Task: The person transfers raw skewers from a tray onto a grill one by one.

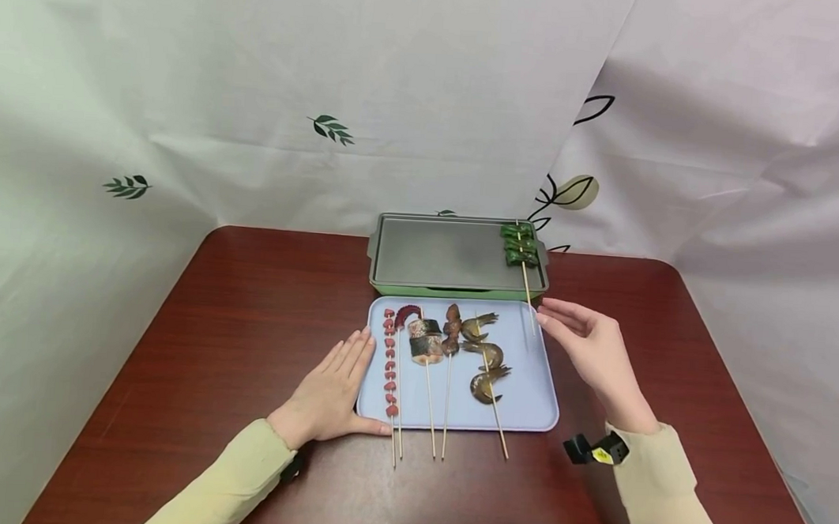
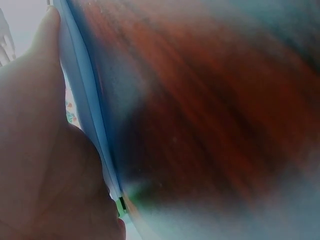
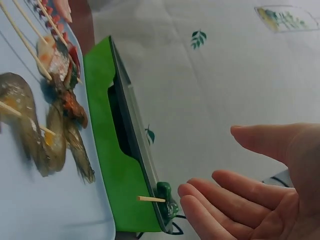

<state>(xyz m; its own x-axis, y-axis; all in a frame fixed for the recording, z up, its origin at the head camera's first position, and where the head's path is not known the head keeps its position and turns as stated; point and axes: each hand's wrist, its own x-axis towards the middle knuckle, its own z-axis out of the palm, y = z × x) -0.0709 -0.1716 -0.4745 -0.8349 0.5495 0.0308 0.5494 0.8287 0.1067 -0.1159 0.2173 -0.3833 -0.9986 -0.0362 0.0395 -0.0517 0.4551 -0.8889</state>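
Note:
My left hand [image 1: 331, 388] rests with straight fingers along the left edge of the pale blue tray [image 1: 526, 410], its thumb by the front left corner. My right hand [image 1: 589, 346] is beside the stick end of a green pepper skewer [image 1: 521, 247]. In the right wrist view, thumb and fingers [image 3: 225, 210] are apart with nothing between them. The pepper skewer lies at the right side of the grill pan [image 1: 448, 252], its stick jutting over the front edge. On the tray are a shrimp skewer [image 1: 488, 357], a brown meat skewer [image 1: 452, 327] and a fish skewer [image 1: 425, 341].
At the tray's left lie a skewer of small red pieces [image 1: 390, 363] and a dark red tentacle skewer [image 1: 406, 315]. Several sticks overhang the tray's front edge. The pan has a green base [image 3: 105, 150] and stands behind the tray, near a white patterned cloth [image 1: 289, 168].

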